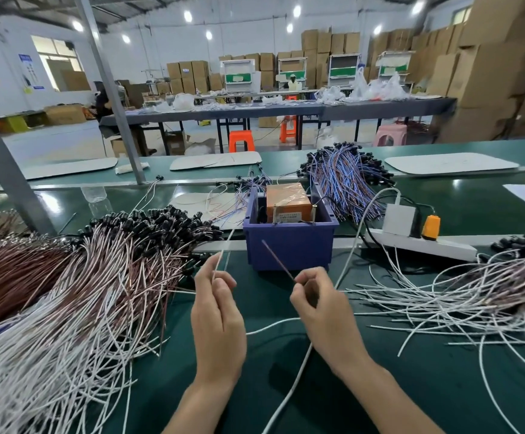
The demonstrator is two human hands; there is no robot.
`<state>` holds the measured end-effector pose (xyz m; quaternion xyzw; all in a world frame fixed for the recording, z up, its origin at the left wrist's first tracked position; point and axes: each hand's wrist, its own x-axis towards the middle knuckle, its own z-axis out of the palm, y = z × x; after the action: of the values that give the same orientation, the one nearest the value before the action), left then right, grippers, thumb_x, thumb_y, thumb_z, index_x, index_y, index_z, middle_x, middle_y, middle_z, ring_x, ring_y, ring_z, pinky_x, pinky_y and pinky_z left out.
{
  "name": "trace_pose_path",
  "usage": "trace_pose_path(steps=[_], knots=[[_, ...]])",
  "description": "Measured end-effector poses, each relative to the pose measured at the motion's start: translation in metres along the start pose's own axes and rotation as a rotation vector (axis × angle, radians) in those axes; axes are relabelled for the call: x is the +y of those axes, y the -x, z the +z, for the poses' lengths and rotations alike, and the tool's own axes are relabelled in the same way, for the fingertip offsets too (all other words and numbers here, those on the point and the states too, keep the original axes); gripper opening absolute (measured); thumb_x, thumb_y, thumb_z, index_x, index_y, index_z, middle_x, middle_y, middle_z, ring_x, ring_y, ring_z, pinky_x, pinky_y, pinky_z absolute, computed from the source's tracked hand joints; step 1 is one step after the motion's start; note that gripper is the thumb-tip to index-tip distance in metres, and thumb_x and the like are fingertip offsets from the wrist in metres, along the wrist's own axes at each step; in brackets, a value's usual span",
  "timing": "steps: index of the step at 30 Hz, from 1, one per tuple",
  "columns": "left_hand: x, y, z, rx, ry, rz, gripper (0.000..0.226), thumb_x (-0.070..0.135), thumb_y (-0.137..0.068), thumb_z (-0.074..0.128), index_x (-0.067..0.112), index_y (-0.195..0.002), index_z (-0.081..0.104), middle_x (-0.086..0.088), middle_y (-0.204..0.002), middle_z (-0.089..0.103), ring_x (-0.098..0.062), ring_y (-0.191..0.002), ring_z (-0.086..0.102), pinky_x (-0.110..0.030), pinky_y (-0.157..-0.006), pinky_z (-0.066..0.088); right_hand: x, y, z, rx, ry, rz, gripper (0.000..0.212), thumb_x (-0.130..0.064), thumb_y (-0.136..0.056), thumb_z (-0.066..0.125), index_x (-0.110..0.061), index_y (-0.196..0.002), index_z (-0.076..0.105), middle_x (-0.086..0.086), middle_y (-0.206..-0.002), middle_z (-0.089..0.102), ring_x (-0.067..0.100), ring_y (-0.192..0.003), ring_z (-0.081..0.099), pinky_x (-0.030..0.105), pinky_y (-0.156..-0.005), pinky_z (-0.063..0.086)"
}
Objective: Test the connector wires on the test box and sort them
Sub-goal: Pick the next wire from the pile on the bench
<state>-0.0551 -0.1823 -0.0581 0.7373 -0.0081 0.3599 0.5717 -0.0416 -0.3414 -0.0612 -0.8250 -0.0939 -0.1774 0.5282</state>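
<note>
1. Connector wire (278,261) is up off the bench (411,386), just in front of the blue bin (289,245) that holds the orange test box (287,198).
2. Hands: my right hand (323,314) pinches the wire's brown end between thumb and forefinger. My left hand (217,311) pinches a white lead (221,256) the same way. Both tips point toward the bin and neither touches it. I cannot tell whether the two join at one connector below my hands.
3. Step in hand, as I judge it: bring each tip to one of the two metal posts standing in front of the box, the left post (275,213) and the right post (313,211).
4. To do it well:
   - Grip close to the tips so the thin leads do not flex away.
   - Lift over the bin's front wall, not into it.
   - Touch both posts together and hold steady long enough to read the result.
5. Keep the two tips apart, since contact between them would likely give a false reading.
6. Sorting comes after. A big pile (98,261) lies at my left and loose white wires (458,296) at my right. I cannot tell which takes passes.
</note>
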Motion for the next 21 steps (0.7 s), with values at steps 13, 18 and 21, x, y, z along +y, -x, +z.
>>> trace_pose_path(steps=[13, 18, 21], knots=[[-0.02, -0.047, 0.039, 0.088, -0.038, -0.11, 0.028, 0.04, -0.107, 0.036, 0.048, -0.083, 0.048, 0.012, -0.06, 0.051, -0.005, -0.051, 0.044, -0.016, -0.05, 0.037, 0.016, -0.039, 0.001, 0.505, -0.25, 0.044, 0.007, -0.026, -0.103, 0.052, -0.028, -0.107, 0.058, -0.004, -0.065, 0.063, 0.008, -0.053, 0.054, 0.024, -0.053, 0.046], [-0.023, -0.044, 0.038, 0.022, -0.002, -0.13, 0.023, 0.039, -0.106, 0.038, 0.037, -0.089, 0.054, 0.015, -0.059, 0.047, -0.006, -0.05, 0.039, -0.02, -0.045, 0.032, 0.02, -0.035, -0.001, 0.477, -0.262, 0.052, 0.011, -0.026, -0.102, 0.053, -0.036, -0.104, 0.057, -0.001, -0.065, 0.066, 0.012, -0.052, 0.058, 0.022, -0.049, 0.046], [-0.024, -0.043, 0.039, 0.006, 0.009, -0.143, 0.023, 0.034, -0.106, 0.04, 0.032, -0.091, 0.057, 0.014, -0.059, 0.047, -0.006, -0.05, 0.038, -0.023, -0.046, 0.033, 0.021, -0.036, -0.001, 0.467, -0.286, 0.07, 0.01, -0.027, -0.1, 0.054, -0.036, -0.102, 0.057, -0.002, -0.063, 0.066, 0.012, -0.053, 0.058, 0.021, -0.05, 0.046]])
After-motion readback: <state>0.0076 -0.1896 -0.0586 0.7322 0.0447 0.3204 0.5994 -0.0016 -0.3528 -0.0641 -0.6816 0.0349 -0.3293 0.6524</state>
